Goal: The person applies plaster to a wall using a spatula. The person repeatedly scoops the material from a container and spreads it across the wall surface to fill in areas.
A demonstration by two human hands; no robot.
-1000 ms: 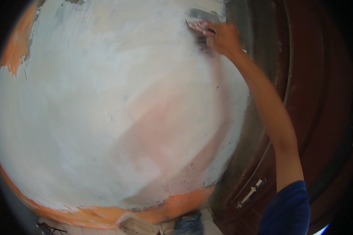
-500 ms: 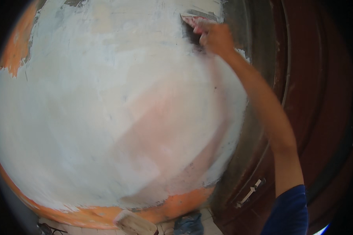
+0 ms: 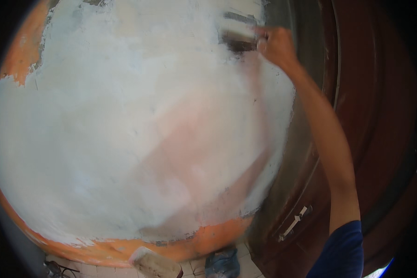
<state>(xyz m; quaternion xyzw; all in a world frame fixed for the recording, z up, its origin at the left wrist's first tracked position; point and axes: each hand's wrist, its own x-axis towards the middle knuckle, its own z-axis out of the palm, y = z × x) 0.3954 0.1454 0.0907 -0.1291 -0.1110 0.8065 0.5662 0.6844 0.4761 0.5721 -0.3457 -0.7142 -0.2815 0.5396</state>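
My right hand (image 3: 279, 47) is raised to the upper right of the wall, closed round the handle of a putty knife (image 3: 242, 28). The knife's blade points left against the wall and is blurred by motion, with a dark patch of shadow just below it. White filler coats most of the wall (image 3: 111, 134), smeared and uneven, and thin grey streaks show near the blade. Bare orange paint (image 3: 24, 55) shows at the upper left and along the bottom. My left hand is out of view.
At right stands a dark reddish-brown door (image 3: 370, 116) with a light metal handle (image 3: 295, 224), beside a grey-brown frame strip. On the tiled floor below the wall are a pale oblong tub (image 3: 146, 264) and a bluish object (image 3: 222, 265). A dark wiry item lies lower left.
My right hand and the putty knife have moved right and slightly down across the wall, toward the door frame. My view has shifted slightly.
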